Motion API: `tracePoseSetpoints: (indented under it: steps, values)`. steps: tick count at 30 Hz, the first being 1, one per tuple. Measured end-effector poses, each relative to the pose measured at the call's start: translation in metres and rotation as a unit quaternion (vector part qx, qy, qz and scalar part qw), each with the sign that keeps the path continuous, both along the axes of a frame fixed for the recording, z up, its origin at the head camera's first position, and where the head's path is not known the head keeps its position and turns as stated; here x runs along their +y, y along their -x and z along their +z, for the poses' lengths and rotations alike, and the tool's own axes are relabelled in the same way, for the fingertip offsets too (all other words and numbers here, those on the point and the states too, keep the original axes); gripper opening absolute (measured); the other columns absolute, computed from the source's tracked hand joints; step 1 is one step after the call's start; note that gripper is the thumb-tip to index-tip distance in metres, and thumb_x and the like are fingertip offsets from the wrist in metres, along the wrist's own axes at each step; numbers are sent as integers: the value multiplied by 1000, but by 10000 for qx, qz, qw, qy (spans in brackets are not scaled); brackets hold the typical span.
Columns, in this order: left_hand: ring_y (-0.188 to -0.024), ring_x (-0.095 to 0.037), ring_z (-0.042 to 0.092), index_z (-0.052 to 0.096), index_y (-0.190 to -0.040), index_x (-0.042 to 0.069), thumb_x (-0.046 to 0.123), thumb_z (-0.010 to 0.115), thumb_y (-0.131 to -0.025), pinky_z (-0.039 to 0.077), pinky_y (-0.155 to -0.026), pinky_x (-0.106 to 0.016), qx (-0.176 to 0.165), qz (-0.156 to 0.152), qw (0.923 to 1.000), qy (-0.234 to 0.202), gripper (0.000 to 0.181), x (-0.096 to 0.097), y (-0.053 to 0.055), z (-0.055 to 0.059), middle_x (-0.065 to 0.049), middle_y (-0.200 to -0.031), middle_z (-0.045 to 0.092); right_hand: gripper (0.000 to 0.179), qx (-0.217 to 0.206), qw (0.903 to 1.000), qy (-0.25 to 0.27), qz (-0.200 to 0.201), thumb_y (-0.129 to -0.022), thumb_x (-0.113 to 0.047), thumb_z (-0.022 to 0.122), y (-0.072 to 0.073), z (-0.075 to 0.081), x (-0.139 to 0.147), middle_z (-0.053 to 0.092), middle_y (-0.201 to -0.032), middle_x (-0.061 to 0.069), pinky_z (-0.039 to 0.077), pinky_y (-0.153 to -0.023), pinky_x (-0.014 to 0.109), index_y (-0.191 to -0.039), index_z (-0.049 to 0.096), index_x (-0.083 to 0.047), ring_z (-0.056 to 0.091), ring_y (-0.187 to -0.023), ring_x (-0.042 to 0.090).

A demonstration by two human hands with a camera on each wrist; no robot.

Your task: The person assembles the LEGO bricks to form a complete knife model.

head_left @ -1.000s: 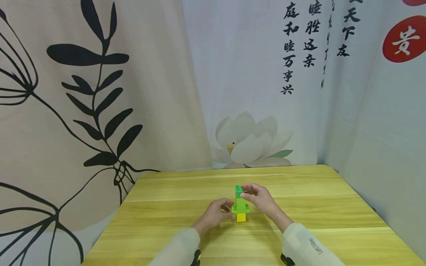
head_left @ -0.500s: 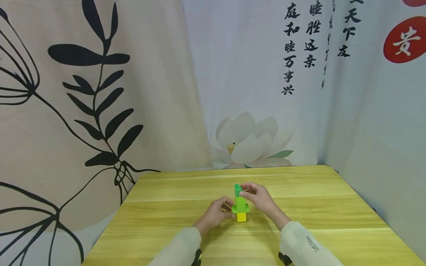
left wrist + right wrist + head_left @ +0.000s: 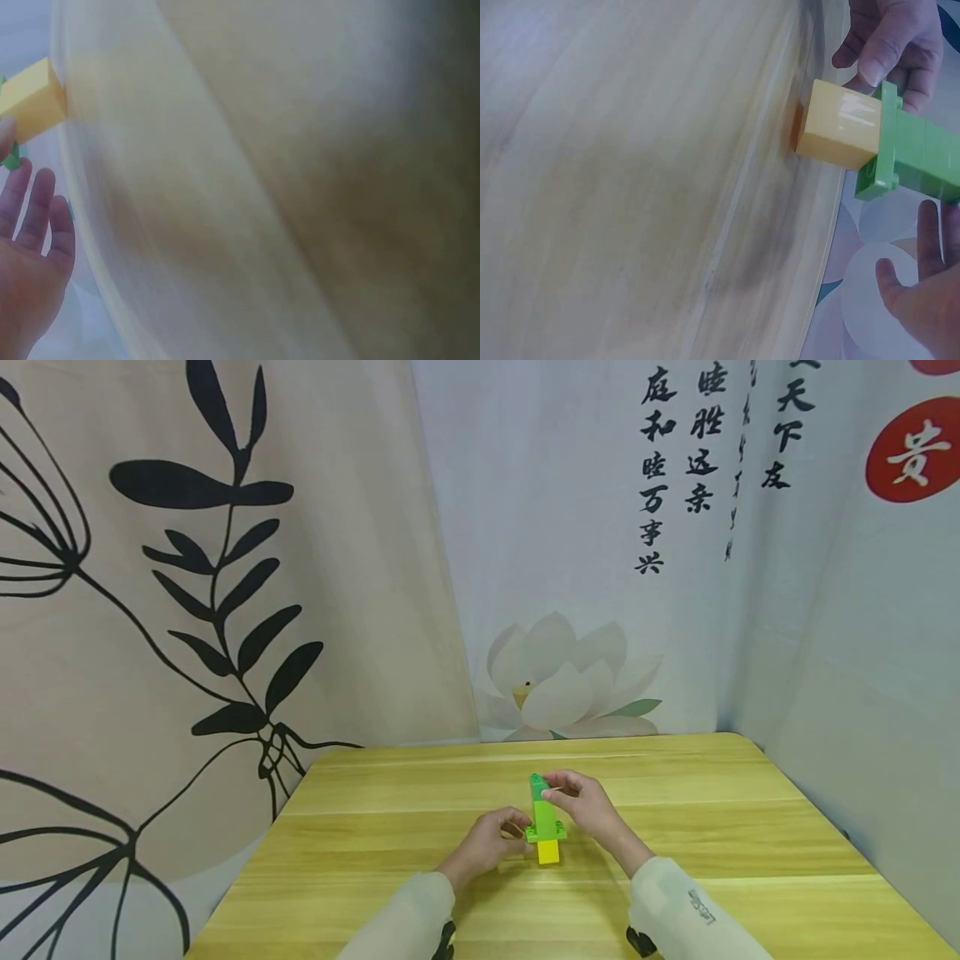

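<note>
A tower of toy building bricks [image 3: 544, 818] stands near the middle of the table, leaning slightly in the head view. Its base is a yellow block [image 3: 841, 124]; above come a wide light-green piece [image 3: 886, 142] with studded ends, light-green bricks [image 3: 928, 157] and a darker green top [image 3: 538, 787]. My right hand [image 3: 581, 806] pinches that top between thumb and fingers, from the right. Low on the other side, my left hand [image 3: 489, 841] has its thumb and fingers around the left end of the wide piece. In the left wrist view, its thumb overlaps the yellow block [image 3: 34, 101].
The wooden table [image 3: 390, 785] runs back to a printed curtain [image 3: 375, 610] with plant and lotus patterns. Another pale curtain [image 3: 862, 652] hangs along the right side. Both forearms lie over the table's near part, in pale sleeves [image 3: 693, 910].
The tower's lower part has shifted slightly right and towards me, with my left hand following a little. My right hand keeps its pinch on the top, nearly still.
</note>
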State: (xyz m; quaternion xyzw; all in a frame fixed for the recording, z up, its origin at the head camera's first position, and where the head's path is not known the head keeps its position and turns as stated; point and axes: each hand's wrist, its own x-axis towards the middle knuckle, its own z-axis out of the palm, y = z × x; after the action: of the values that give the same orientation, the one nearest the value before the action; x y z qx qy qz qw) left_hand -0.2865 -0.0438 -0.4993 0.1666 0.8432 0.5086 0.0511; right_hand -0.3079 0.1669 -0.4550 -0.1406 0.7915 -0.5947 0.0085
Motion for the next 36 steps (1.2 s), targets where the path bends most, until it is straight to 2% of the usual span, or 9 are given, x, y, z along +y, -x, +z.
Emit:
tracePoseSetpoints:
  steps: [6, 11, 18, 25, 29, 32, 36]
  values:
    - [-102, -24, 61, 67, -110, 11, 8, 77, -87, 52, -84, -36, 73, -59, 9999, -53, 24, -1, 0, 0, 3, -105, 64, 38, -111, 9997, 13, 236, -92, -14, 72, 1, -2, 5, 65, -120, 6, 52, -90, 42, -129, 63, -9, 61, -108, 25]
    - [-101, -25, 61, 68, -110, 11, 9, 76, -88, 52, -85, -37, 72, -82, 9999, -91, 24, -1, -1, 1, 3, -104, 65, 49, -67, 9983, -288, 494, -90, -12, 73, 2, -2, 9, 61, -131, 8, 52, -90, 43, -137, 58, -10, 58, -113, 28]
    - [-99, -18, 61, 69, -111, 13, 12, 74, -90, 51, -86, -39, -8, -110, 9999, 9, 22, -2, -2, 0, 6, -104, 65, 57, 66, 9947, -617, 816, -90, -6, 72, 3, -1, 15, 56, -138, 12, 52, -89, 46, -144, 52, -10, 56, -117, 33]
    - [-98, -15, 60, 69, -112, 13, 15, 74, -91, 50, -87, -40, -48, -170, 9998, 89, 22, -2, -4, 2, 7, -103, 66, 57, 114, 9941, -728, 797, -90, -4, 71, 4, -2, 18, 57, -136, 13, 48, -93, 53, -144, 51, -8, 55, -118, 36]
    - [-98, -16, 60, 69, -114, 11, 15, 73, -91, 50, -87, -40, 17, -215, 9997, 70, 24, -1, -4, 2, 5, -102, 67, 57, 53, 9948, -712, 723, -90, -4, 71, 4, -3, 19, 58, -134, 13, 49, -93, 52, -144, 51, -7, 55, -119, 37]
    - [-98, -17, 60, 66, -121, 10, 14, 73, -91, 50, -87, -40, 68, -226, 9997, 38, 31, -1, -5, 2, 4, -102, 66, 58, 52, 9946, -795, 667, -91, -5, 71, 4, -4, 18, 58, -134, 13, 50, -92, 50, -144, 50, -7, 56, -118, 36]
    - [-98, -17, 60, 61, -134, 16, 13, 73, -91, 50, -88, -40, 24, -176, 9998, 0, 45, -1, -5, 3, 4, -102, 64, 58, 54, 9946, -827, 619, -90, -6, 71, 5, -6, 18, 58, -133, 14, 50, -92, 50, -144, 50, -8, 56, -118, 37]
